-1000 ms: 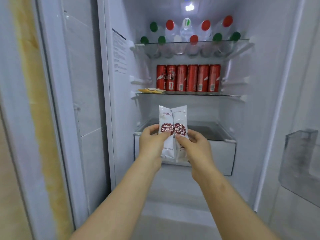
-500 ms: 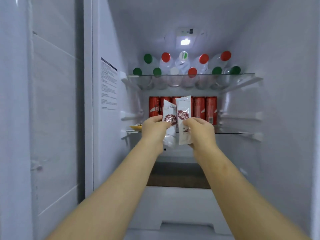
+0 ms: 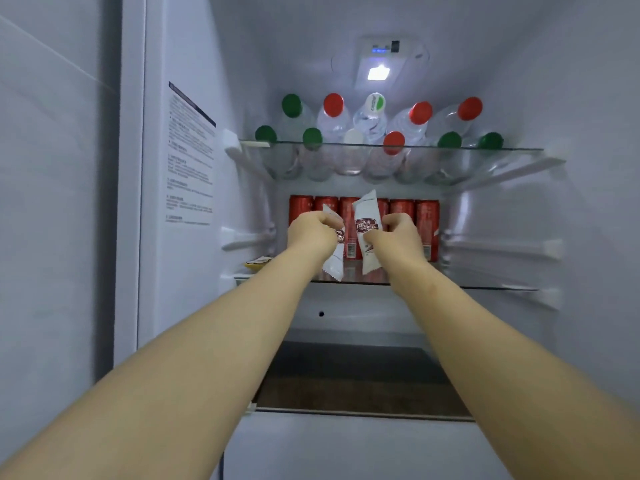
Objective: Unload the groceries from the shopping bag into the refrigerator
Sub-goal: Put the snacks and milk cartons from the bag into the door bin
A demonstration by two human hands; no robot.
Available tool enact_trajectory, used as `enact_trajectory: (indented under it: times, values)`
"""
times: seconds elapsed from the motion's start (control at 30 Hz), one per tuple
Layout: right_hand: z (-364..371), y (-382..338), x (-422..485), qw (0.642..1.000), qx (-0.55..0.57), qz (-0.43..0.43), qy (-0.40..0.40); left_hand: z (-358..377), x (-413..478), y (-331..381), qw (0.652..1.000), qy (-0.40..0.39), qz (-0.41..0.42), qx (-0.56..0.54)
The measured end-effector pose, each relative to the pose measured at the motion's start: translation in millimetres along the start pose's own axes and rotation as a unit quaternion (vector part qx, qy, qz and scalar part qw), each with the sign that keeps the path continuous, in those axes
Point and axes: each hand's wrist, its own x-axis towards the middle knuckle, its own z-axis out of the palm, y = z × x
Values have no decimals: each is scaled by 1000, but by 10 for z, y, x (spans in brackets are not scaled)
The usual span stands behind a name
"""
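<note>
Both packets [image 3: 367, 216] are white with a dark red emblem. The cans [image 3: 427, 216] are red. The clear bottles [image 3: 372, 121] have green, red or white caps. The refrigerator [image 3: 588, 98] is white inside.

Single head cam, wide-angle, facing straight into the open refrigerator [image 3: 588, 98], tilted slightly up toward the top glass shelf [image 3: 391, 146]. Close range, both forearms reaching in from the bottom edge.

Print on sticker [image 3: 189, 157], packets [image 3: 367, 230] and cans [image 3: 401, 209] is unreadable.
</note>
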Motion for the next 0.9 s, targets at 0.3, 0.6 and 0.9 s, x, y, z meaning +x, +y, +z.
enact_trajectory:
  times: [0.3,0.6,0.9]
  values:
    - [92,225,355,997,-67,40,-22,150,126,-83,988,-23,46,149]
    - [123,158,414,970,-198,98,-105,218,187,-253,960,-69,32,268]
    - [91,232,417,952,-256,36,-161,140,223,-354,910,-154,86,376]
